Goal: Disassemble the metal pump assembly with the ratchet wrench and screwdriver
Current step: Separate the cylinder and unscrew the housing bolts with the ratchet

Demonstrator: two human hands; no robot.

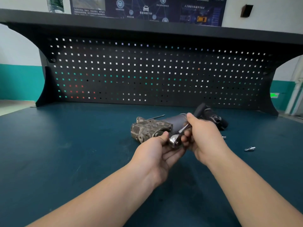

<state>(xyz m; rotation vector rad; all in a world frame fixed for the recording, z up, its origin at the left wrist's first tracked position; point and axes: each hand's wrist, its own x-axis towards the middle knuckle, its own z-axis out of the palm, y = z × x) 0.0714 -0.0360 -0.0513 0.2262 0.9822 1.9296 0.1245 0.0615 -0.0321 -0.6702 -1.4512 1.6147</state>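
The ratchet wrench (176, 141) is gripped by the fingers of both the left hand (157, 151) and right hand (205, 136), while the pump assembly (152, 128), judged largely undismantled, is left on the surface (73, 145) beside a loose bolt (249, 149).

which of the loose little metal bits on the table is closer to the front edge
The silver bit lying alone at far right; the other small piece sits farther back, just beside the right hand.
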